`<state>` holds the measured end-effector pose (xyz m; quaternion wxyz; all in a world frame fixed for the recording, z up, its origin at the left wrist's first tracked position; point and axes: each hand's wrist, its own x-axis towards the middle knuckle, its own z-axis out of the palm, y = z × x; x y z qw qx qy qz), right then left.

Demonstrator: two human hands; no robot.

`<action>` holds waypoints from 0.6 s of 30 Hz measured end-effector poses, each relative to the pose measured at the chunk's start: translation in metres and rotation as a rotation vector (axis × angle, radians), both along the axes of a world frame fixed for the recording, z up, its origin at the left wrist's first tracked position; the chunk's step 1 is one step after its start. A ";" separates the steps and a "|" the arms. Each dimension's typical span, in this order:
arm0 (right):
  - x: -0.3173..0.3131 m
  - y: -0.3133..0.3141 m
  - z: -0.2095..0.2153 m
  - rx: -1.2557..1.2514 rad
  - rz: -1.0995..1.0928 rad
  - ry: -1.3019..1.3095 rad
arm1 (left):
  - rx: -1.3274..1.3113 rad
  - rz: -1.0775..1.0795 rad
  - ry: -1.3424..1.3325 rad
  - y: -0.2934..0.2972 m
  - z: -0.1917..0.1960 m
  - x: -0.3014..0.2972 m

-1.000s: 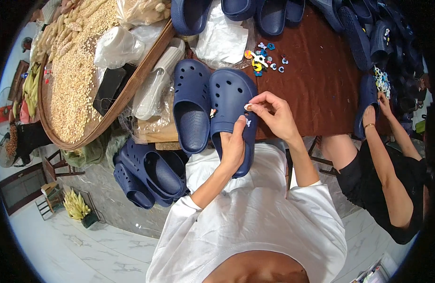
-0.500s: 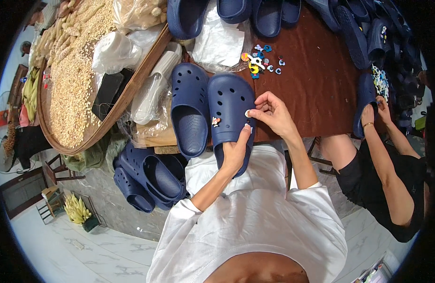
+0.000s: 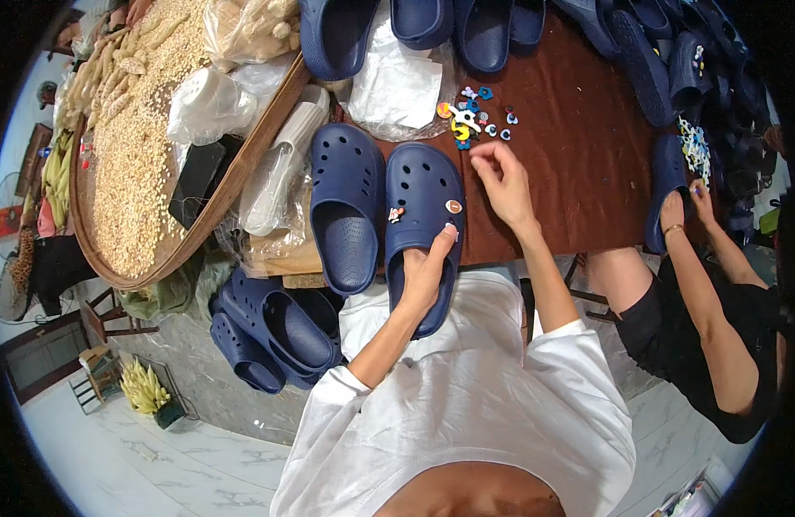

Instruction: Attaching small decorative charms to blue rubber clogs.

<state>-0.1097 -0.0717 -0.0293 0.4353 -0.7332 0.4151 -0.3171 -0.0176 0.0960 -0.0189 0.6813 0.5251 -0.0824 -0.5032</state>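
My left hand (image 3: 423, 280) grips a navy blue clog (image 3: 424, 182) at the near edge of the table. Its thumb presses on top while the other fingers are hidden inside the opening. Two small charms sit in the clog's upper: a figure charm (image 3: 396, 214) at the left and an oval brown-and-white charm (image 3: 453, 206) at the right. My right hand (image 3: 507, 185) hovers just right of the toe, fingers loosely bent, apart from the thumb, with nothing seen in them. Beyond it lies a loose pile of colourful charms (image 3: 471, 116). A matching clog (image 3: 347, 207) rests directly left of the held one.
A wooden-rimmed tray (image 3: 234, 185) of pale grains stands at the left. Plastic bags (image 3: 397, 95) lie at the back, near more navy clogs (image 3: 484, 34). Other clogs (image 3: 281, 327) hang below the table's left side. At the right, a co-worker's hands (image 3: 673, 211) handle another clog.
My right hand has let go of the oval charm, which now sits in the clog, and moved up and slightly right toward the charm pile. My left hand keeps its hold.
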 end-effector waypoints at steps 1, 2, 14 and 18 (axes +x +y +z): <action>0.005 -0.007 -0.003 0.003 0.002 -0.001 | 0.021 -0.003 -0.018 0.000 0.001 0.000; 0.011 -0.013 -0.005 -0.047 -0.022 0.020 | 0.023 -0.004 -0.019 0.000 0.003 0.000; 0.026 -0.040 -0.020 -0.231 -0.050 0.204 | 0.014 -0.035 0.038 -0.004 -0.003 0.004; 0.016 -0.026 -0.006 -0.194 -0.036 0.090 | -0.050 -0.033 0.285 -0.004 -0.014 0.015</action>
